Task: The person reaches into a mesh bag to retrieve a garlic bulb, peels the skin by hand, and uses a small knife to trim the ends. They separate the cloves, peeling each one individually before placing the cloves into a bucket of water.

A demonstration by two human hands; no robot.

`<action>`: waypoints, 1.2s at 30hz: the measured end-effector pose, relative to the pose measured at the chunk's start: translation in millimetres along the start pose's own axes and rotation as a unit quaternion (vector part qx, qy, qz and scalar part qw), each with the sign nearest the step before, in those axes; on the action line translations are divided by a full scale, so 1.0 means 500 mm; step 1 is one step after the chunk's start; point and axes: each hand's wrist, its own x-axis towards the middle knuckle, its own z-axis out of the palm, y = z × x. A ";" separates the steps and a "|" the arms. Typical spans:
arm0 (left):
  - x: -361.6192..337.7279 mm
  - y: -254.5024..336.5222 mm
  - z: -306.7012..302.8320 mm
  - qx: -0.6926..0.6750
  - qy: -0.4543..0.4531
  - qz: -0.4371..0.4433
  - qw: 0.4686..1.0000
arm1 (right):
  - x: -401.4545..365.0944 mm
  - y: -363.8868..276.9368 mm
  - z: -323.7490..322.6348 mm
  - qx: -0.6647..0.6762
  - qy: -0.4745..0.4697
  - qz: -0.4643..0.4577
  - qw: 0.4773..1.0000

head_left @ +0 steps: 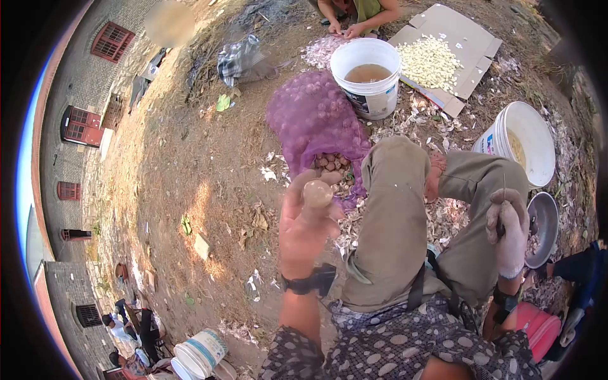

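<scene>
My left hand [305,212] is raised in front of my knee, its fingers curled round a pale, round garlic bulb [317,194]. Just beyond it lies a purple mesh sack [313,111], whose open mouth shows brownish garlic bulbs [332,163]. My right hand [508,223], in a whitish glove, rests by my right knee. It is closed on a knife [505,183] with a thin blade pointing up; most of the handle is hidden by the fingers. A metal bowl [550,223] stands beside that hand.
A white bucket [389,95] with brownish liquid stands past the sack; another bucket [541,142] is at right. Peeled cloves [430,61] lie on cardboard [476,47]. Across from me a person's hands [345,30] work above pinkish skins. Papery peelings [446,221] litter the ground.
</scene>
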 end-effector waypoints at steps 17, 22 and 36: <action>-0.092 -0.327 0.299 0.032 -0.168 -0.254 0.952 | -0.203 0.032 -0.044 0.012 -0.026 0.021 0.999; -0.082 -0.356 0.273 0.039 -0.176 -0.269 0.946 | -0.192 0.048 -0.066 -0.026 -0.045 -0.019 0.999; -0.072 -0.377 0.262 0.153 -0.199 -0.128 0.959 | -0.178 0.075 -0.041 -0.060 -0.039 -0.004 0.997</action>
